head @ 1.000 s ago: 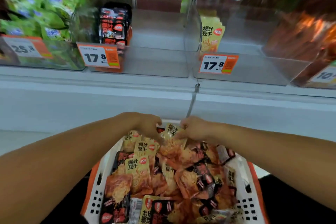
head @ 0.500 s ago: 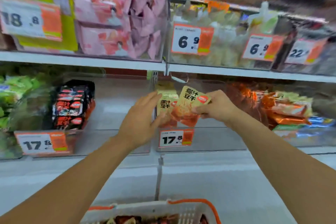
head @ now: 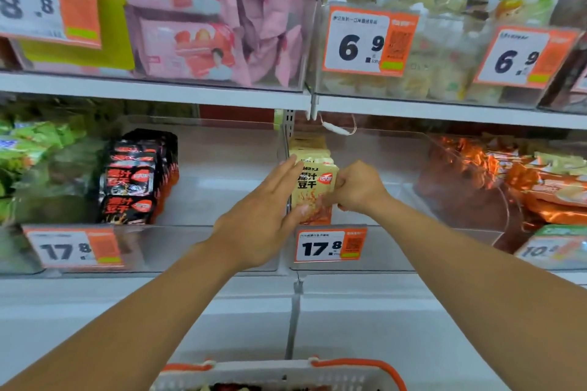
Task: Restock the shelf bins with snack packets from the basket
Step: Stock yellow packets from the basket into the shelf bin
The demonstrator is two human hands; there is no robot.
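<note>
Here, a yellow foil snack packet [head: 313, 190] is pinched at its lower right edge by the right hand [head: 357, 189], while it is steadied by the flat, spread left hand [head: 260, 216] inside the clear plastic shelf bin [head: 381, 247]. If released unsupported, it could topple forward off the yellow stack. Half a second ago it was held higher, outside the bin; the white-and-orange basket [head: 286, 374] is left below both hands.
</note>
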